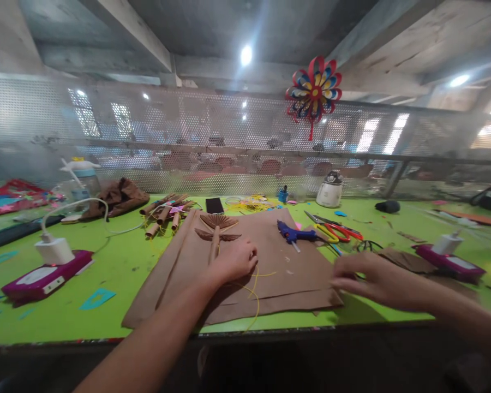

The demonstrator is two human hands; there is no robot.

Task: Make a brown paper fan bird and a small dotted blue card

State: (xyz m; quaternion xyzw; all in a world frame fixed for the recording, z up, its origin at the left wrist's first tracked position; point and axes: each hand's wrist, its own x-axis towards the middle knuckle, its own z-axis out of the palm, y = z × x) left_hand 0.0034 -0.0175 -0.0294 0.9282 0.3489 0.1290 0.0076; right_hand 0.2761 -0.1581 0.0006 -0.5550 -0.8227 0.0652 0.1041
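Note:
A large brown paper sheet point(270, 245) lies on the green table. On it rests a craft of folded brown paper fans on a rolled tube point(215, 238). My left hand point(235, 259) is on the sheet just right of the tube, fingers curled; what they hold, if anything, is hidden. Thin yellow string point(257, 295) trails from beneath that hand. At the sheet's right edge is my right hand point(362, 277), thumb and fingers bent near the paper's corner; contact there is blurred. A blue glue gun point(294, 234) lies on the sheet's upper right.
Scissors point(337, 232) lie right of the glue gun. Purple power strips stand left point(45, 278) and right point(450, 263). Paper tubes point(163, 215), a phone point(215, 206) and a white bottle point(329, 191) are toward the back. A mesh panel point(213, 131) rises behind.

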